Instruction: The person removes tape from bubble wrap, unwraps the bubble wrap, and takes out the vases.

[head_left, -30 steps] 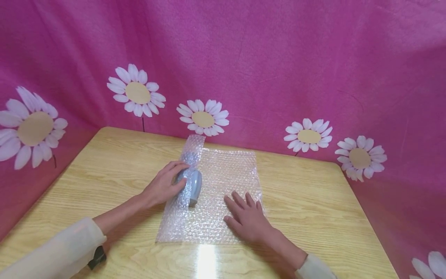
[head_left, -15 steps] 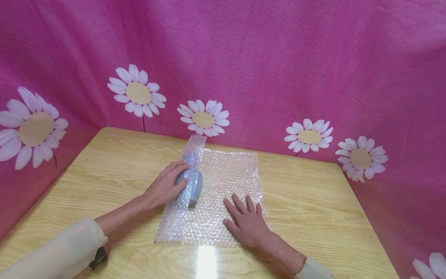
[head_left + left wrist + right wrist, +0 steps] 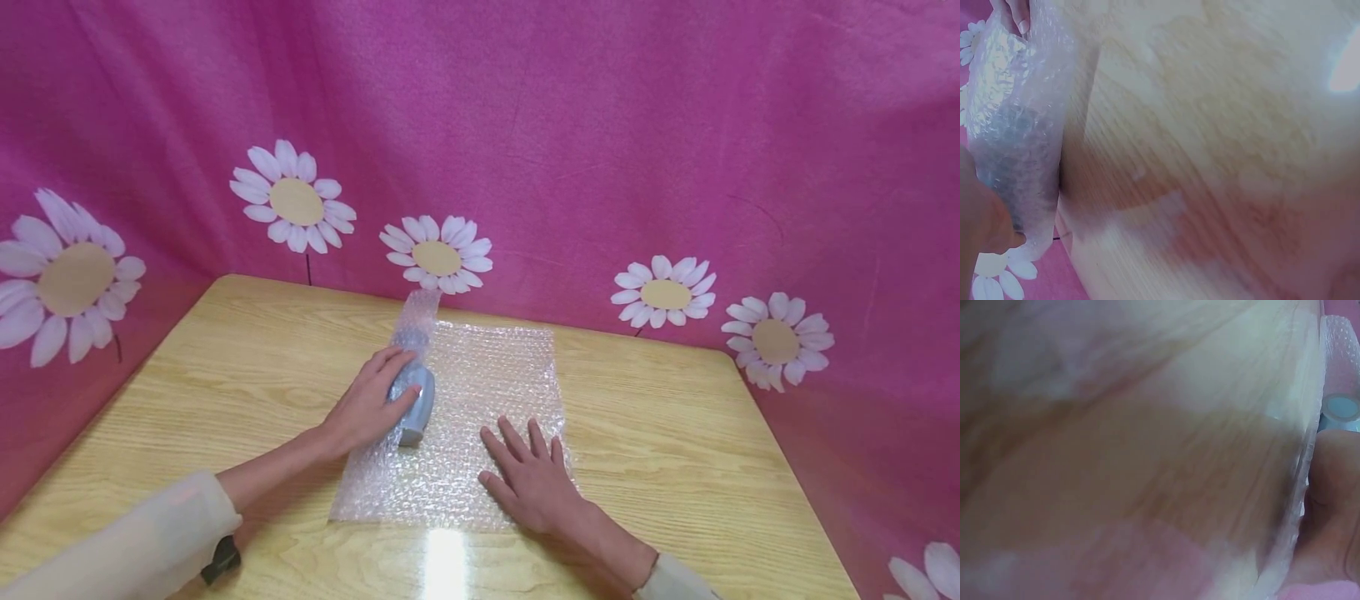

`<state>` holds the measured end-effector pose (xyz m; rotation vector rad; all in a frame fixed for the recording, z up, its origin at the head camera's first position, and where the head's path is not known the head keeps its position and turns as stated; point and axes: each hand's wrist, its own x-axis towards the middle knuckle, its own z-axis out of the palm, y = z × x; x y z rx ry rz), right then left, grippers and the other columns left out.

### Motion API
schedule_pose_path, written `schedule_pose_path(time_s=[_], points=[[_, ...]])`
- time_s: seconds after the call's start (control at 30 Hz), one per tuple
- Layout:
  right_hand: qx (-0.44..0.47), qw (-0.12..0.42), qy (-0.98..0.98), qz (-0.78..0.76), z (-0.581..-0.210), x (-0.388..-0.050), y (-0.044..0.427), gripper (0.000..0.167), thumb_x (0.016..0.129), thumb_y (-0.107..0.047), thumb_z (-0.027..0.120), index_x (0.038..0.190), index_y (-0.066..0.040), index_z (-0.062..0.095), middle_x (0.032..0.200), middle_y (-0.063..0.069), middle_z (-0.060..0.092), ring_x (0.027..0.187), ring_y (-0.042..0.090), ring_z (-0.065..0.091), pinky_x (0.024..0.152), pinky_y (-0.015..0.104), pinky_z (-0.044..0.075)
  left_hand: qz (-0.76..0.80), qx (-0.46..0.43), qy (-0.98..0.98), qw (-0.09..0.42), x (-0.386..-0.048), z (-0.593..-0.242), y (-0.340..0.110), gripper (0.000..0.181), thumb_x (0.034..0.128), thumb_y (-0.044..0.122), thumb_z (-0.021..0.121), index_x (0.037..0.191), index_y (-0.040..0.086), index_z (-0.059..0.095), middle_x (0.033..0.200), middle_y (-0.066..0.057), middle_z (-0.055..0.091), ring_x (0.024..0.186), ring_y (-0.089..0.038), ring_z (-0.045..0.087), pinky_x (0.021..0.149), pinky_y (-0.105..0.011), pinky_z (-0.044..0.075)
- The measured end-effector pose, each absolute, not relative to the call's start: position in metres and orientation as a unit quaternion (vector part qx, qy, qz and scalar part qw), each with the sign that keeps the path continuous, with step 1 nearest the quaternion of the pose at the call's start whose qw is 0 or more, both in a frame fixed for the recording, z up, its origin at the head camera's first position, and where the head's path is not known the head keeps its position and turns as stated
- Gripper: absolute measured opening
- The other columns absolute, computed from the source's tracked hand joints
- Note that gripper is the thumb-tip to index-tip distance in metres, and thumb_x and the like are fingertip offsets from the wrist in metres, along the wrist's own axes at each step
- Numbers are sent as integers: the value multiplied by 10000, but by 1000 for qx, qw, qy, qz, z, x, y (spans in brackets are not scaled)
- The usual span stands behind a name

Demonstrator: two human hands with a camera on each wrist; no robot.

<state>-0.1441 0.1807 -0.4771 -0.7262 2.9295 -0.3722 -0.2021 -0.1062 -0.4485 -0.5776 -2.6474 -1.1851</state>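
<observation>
A sheet of bubble wrap (image 3: 487, 358) lies on the wooden table, its left side folded over a smooth blue-grey rounded object (image 3: 425, 400). My left hand (image 3: 366, 407) grips this object through the folded wrap, fingers over its far part and thumb on its near side. In the right wrist view the object's round flat end (image 3: 1342, 407) shows; its kind I cannot tell. On the right part of the sheet my right hand (image 3: 538, 490) rests with fingers spread. The left wrist view shows the wrap (image 3: 1016, 81) covering the object beside my left hand (image 3: 985, 219).
The wooden table (image 3: 660, 450) extends on both sides of the sheet. A pink cloth (image 3: 540, 167) with printed white flowers hangs behind and along the sides. A dark strap (image 3: 221, 560) sits under the left sleeve.
My left hand has shifted slightly right, its thumb further over the object, which has tilted a little with the folded wrap. My right hand's fingers spread slightly, then stay in place.
</observation>
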Motion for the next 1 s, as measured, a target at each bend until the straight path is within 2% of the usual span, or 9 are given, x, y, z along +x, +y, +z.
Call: schedule_pose_path(time_s=[0.37,0.77,1.0], points=[[-243,49,961,-122,-477,-144,181,610,1044,-513,377,1570,-205,346,1631,112,224,1441,531,103,1076,765,107,-439,-198,-870,103,-200,-452,-105,546,994,183,571,1495,26,418,1528,-186,359,1416,-337,322,1158,-504,270],[-246,47,960,-122,-476,-144,181,614,1043,-510,385,1569,-196,347,1629,118,225,1434,541,111,1067,775,110,-488,-162,-852,95,-202,-449,-106,547,986,127,551,1510,62,407,1544,-182,337,1389,-401,355,1129,-579,283],[-245,45,961,-118,-476,-144,182,614,1041,-518,383,1568,-204,351,1629,109,230,1438,531,114,1069,771,117,-491,-158,-852,87,-201,-449,-111,540,1001,120,535,1521,74,395,1558,-161,325,1407,-379,334,1134,-578,273]])
